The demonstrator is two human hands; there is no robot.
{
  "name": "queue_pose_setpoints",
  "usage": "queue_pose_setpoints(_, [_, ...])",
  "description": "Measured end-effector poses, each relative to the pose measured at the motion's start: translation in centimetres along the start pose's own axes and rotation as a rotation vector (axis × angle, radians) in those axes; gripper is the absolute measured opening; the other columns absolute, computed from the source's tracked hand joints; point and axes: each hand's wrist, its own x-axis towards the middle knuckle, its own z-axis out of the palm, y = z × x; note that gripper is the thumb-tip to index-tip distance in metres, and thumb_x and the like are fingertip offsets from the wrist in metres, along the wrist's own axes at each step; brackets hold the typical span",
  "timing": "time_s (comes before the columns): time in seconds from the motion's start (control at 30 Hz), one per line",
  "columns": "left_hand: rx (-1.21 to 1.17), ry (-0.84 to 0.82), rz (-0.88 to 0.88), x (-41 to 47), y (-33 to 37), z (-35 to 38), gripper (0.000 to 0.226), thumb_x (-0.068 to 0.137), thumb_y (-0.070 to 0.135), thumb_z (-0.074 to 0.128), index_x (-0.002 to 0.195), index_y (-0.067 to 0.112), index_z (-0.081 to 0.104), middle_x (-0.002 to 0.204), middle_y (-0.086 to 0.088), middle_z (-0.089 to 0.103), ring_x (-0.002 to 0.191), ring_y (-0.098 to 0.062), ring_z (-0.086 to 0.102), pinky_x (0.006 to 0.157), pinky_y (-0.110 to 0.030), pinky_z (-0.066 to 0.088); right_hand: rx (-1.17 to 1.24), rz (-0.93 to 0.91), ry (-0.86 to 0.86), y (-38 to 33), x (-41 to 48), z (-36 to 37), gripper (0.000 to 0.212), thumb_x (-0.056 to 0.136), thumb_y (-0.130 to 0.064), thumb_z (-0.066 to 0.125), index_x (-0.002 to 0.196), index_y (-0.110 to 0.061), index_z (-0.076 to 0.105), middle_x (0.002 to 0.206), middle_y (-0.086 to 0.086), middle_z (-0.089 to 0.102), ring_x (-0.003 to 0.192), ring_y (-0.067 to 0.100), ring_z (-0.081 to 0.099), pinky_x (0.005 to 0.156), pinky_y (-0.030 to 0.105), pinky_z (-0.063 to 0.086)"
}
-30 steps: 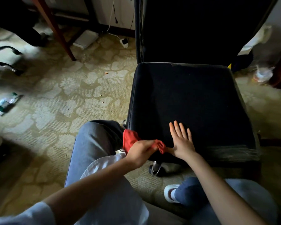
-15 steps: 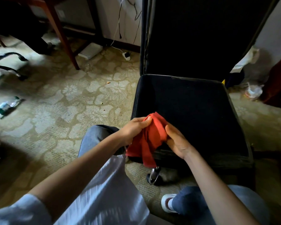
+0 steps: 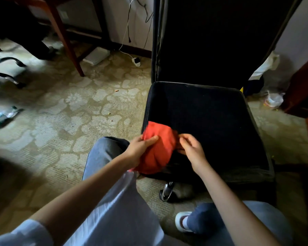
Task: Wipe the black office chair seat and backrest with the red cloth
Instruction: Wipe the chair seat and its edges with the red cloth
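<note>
Blk office chair (image 3: 212,121) x1; red cloth (image 3: 158,151) x1; left hand (image 3: 137,151) + right hand (image 3: 192,150) = 2; floor: bottle (image 3: 4,117) x1, plug (image 3: 136,61) x1.

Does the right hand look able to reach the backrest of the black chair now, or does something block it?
Probably yes. The right hand hovers over the front of the seat beside the red cloth, and nothing lies on the seat between it and the backrest.
</note>
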Motion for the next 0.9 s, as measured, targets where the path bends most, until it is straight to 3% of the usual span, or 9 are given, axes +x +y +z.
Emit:
queue_pose_setpoints(0.07, [0.191,0.254,0.238,0.4,0.1,-1.0,0.003,0.089,0.017,0.064,0.087,0.015,0.064,0.084,-0.004,0.068,0.081,-0.018,0.063,0.079,-0.033,0.051,-0.336,-0.083,0.045,1.1,0.4,-1.7,0.02,0.093,-0.009,0.055,0.112,-0.011,0.059,0.109,0.011,0.06,0.096,0.018,0.058,0.078,0.015,0.043])
queue_pose_setpoints(0.13, [0.386,0.43,0.382,0.3,-1.2,-2.3,0.006,0.09,0.018,0.061,0.084,0.017,0.059,0.083,-0.005,0.065,0.079,-0.017,0.061,0.075,-0.031,0.048,-0.764,-0.116,-0.028,2.5,0.3,-4.1,0.048,0.09,-0.024,0.061,0.134,-0.013,0.047,0.134,0.01,0.048,0.125,0.025,0.045,0.099,0.026,0.035])
queue_pose_setpoints(0.2, [0.504,0.539,0.426,0.0,-3.5,-3.0,0.011,0.09,0.019,0.06,0.082,0.015,0.055,0.085,-0.009,0.061,0.08,-0.023,0.059,0.074,-0.037,0.047,-1.232,-0.064,-0.207,3.9,0.0,-6.3,0.079,0.086,-0.048,0.059,0.15,-0.028,0.017,0.157,0.005,0.014,0.144,0.03,0.011,0.114,0.038,0.013])
queue_pose_setpoints(0.3, [0.554,0.583,0.481,0.3,-5.9,-2.6,0.01,0.091,0.012,0.058,0.082,0.009,0.056,0.089,-0.01,0.056,0.082,-0.023,0.054,0.075,-0.033,0.041,-1.602,-0.011,-0.349,6.2,-1.0,-8.0,0.105,0.081,-0.062,0.056,0.14,-0.037,-0.027,0.154,0.005,-0.028,0.141,0.035,-0.022,0.114,0.047,-0.008])
queue_pose_setpoints(0.4, [0.647,0.581,0.46,1.8,-6.7,-1.2,0.012,0.091,0.011,0.057,0.089,-0.002,0.058,0.1,-0.017,0.053,0.086,-0.022,0.051,0.076,-0.021,0.031,-1.641,-0.008,-0.321,7.5,-1.4,-7.7,0.106,0.084,-0.058,0.055,0.13,-0.032,-0.038,0.15,0.009,-0.034,0.14,0.037,-0.024,0.115,0.051,-0.007])
queue_pose_setpoints(0.53, [0.831,0.52,0.431,2.3,-8.3,1.8,0.008,0.086,0.006,0.058,0.084,0.0,0.054,0.104,-0.019,0.054,0.089,-0.037,0.055,0.076,-0.034,0.037,-1.673,-0.06,-0.298,7.1,-0.7,-7.6,0.101,0.086,-0.056,0.053,0.13,-0.035,-0.036,0.142,0.002,-0.037,0.142,0.035,-0.019,0.115,0.049,-0.005])
queue_pose_setpoints(0.6, [0.877,0.463,0.469,2.0,-9.3,3.4,0.005,0.084,0.001,0.055,0.089,0.0,0.056,0.112,-0.019,0.055,0.097,-0.037,0.056,0.081,-0.037,0.041,-1.669,-0.099,-0.266,7.3,-0.9,-7.5,0.101,0.086,-0.054,0.056,0.131,-0.037,-0.033,0.147,0.001,-0.032,0.143,0.035,-0.015,0.115,0.048,-0.002])
queue_pose_setpoints(0.77, [0.838,0.457,0.425,2.1,-9.7,5.1,0.026,0.079,-0.005,0.051,0.104,0.0,0.057,0.12,-0.015,0.054,0.105,-0.034,0.054,0.086,-0.038,0.042,-1.608,-0.203,-0.17,8.0,-1.1,-7.7,0.103,0.081,-0.046,0.066,0.138,-0.038,-0.018,0.159,0.005,-0.005,0.145,0.035,-0.002,0.115,0.051,0.005])
queue_pose_setpoints(0.9, [0.774,0.422,0.432,1.9,-9.6,4.4,0.024,0.078,-0.002,0.055,0.102,0.001,0.059,0.115,-0.013,0.057,0.104,-0.031,0.055,0.088,-0.03,0.038,-1.663,-0.208,-0.2,7.7,-0.9,-7.7,0.1,0.083,-0.055,0.059,0.137,-0.039,-0.024,0.159,0.005,-0.004,0.145,0.035,-0.001,0.114,0.048,0.009])
